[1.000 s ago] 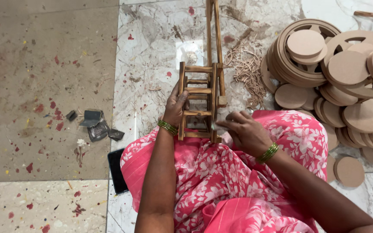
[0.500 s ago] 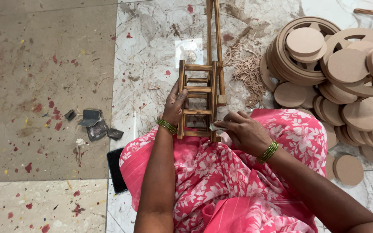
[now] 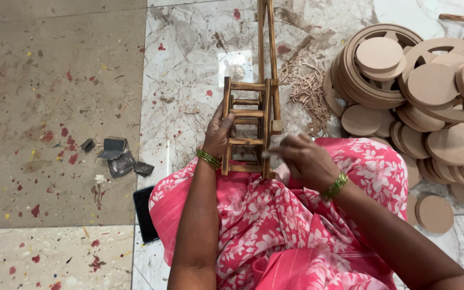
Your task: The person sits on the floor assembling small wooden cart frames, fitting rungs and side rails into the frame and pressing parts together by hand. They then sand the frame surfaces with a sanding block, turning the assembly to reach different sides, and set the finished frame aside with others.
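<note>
Wooden ladder-like frame (image 3: 247, 128) rests upright on my pink-clad lap, above the marble floor (image 3: 189, 64). From the head view, my left hand (image 3: 218, 134) has its fingers wrapped round the frame's left rail; my right hand (image 3: 304, 160) pinches something small and blurred beside the right rail. Round wooden discs (image 3: 430, 91) lie heaped to the right.

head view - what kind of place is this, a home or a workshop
Probably a small craft workshop on a floor: a pile of cut wooden discs and rings, loose fibre strands, and a slatted wooden frame held by the left hand.
</note>
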Available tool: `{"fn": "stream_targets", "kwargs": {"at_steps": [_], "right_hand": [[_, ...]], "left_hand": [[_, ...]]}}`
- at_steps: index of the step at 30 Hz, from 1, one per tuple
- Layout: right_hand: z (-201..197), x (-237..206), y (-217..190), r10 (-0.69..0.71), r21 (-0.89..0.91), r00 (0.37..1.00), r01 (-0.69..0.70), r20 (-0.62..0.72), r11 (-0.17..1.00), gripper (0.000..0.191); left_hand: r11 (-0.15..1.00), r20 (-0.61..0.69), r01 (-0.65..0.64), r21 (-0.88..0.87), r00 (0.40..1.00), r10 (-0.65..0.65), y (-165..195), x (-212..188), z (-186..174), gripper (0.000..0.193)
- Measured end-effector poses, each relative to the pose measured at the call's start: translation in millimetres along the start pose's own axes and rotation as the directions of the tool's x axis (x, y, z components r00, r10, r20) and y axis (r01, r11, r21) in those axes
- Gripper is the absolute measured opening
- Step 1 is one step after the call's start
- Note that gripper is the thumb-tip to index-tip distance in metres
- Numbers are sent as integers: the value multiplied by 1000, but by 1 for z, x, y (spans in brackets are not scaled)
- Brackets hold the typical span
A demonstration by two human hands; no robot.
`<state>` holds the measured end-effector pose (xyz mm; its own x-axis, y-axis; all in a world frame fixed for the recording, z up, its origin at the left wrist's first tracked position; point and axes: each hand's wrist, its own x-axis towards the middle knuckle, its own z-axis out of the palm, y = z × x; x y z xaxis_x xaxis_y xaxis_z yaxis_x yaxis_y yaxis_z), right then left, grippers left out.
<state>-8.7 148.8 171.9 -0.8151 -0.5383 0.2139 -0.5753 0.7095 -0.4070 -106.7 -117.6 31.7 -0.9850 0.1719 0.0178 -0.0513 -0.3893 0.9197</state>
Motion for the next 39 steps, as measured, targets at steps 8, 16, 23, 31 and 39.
{"fn": "stream_targets", "kwargs": {"at_steps": [8,16,23,31,39], "right_hand": [[5,-1,0,-62,36,997,64,-54,997,26],[0,14,1,91,2,995,-91,-33,996,28],[-7,-3,-2,-82,80,997,82,-14,993,32],[2,13,-2,81,-24,997,-81,1,996,31],[4,5,3,16,44,1000,-15,-7,999,29]], "left_hand": [[1000,-13,0,-11,1000,0,-3,-1,-3,66],[1000,-14,-8,-4,1000,8,2,-3,0,63],[1000,5,16,-25,1000,-16,7,-3,5,62],[1000,-12,10,3,1000,-10,11,-5,6,63],[1000,3,6,-19,1000,-6,8,-4,5,64]]}}
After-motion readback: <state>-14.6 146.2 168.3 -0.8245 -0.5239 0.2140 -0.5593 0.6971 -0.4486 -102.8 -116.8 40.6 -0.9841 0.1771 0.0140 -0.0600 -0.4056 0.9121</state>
